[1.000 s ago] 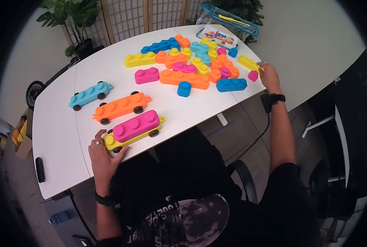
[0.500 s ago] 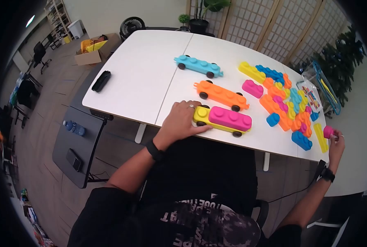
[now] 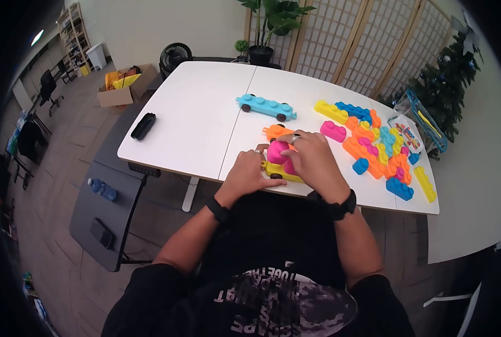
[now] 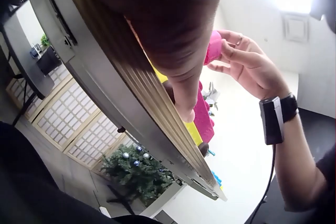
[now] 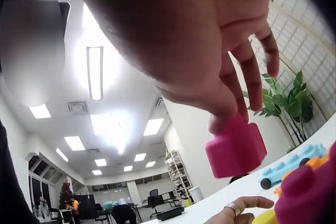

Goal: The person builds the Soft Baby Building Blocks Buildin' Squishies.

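The right hand [image 3: 319, 164] pinches a small pink block [image 3: 277, 152] over the left end of the yellow wheeled base [image 3: 281, 172]. In the right wrist view that pink block [image 5: 235, 148] hangs from thumb and fingertips, above the table. The left hand [image 3: 247, 175] holds the base's left end, its thumb along the near side. A long pink block [image 4: 203, 114] sits on the base in the left wrist view; from the head it is mostly hidden by the right hand. Behind them is an orange wheeled base [image 3: 274, 132], partly covered.
A light blue wheeled base [image 3: 266, 106] stands farther back. Mixed blocks [image 3: 374, 147] lie in a group at the right, with a yellow block [image 3: 424, 183] near the right edge. A black case [image 3: 143, 126] lies at the left; a clear bag [image 3: 424, 121] is at the back right.
The right hand has moved left from the table's right end with the small pink block, to above the yellow base. The left hand has stayed at the base's end. The head view has turned left.
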The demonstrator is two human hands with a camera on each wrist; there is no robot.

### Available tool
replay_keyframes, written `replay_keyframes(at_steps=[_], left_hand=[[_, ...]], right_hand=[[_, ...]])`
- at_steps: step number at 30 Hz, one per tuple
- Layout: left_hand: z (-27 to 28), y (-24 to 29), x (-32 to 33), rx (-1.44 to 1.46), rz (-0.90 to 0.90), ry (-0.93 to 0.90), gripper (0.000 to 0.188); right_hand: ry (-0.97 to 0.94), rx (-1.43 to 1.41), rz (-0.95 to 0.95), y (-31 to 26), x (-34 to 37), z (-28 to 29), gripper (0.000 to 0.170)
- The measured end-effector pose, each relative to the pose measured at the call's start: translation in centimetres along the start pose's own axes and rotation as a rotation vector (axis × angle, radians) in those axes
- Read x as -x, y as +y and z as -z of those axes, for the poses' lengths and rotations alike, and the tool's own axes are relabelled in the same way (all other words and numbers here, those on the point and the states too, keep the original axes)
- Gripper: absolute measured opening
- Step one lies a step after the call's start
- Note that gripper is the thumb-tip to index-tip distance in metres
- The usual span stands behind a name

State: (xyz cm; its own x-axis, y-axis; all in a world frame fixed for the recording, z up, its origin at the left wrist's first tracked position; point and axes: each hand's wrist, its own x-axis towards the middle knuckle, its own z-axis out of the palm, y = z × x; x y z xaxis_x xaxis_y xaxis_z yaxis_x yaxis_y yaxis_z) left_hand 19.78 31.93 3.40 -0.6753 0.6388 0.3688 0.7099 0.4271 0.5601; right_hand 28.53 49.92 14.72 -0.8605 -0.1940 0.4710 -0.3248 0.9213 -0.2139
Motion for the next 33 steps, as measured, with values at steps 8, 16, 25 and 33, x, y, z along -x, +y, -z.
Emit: replay_keyframes(at_steps=[8, 16, 25, 33], left_hand=[[0.3, 0.6, -0.1, -0.043, 0.034, -0.036, 0.086], [0.0, 0.9, -0.3, -0.039, 0.031, -0.033, 0.081], [-0.6, 1.0, -0.2, -0.137, -0.008, -0.038, 0.066], [-0.9, 0.9, -0.1, -0.201, -0.022, -0.005, 0.058]], right_hand=[[0.001, 0.051, -0.027, 0.6, 1.0, -4.5, 0.015], [-0.184, 0.054, -0.143, 0.9, 2.1, -4.9, 0.043], [0.029, 0.122, -0.378, 1.7, 8.5, -1.2, 0.081], [0.095, 0.15, -0.739, 9.8, 14.6, 1.5, 0.072]])
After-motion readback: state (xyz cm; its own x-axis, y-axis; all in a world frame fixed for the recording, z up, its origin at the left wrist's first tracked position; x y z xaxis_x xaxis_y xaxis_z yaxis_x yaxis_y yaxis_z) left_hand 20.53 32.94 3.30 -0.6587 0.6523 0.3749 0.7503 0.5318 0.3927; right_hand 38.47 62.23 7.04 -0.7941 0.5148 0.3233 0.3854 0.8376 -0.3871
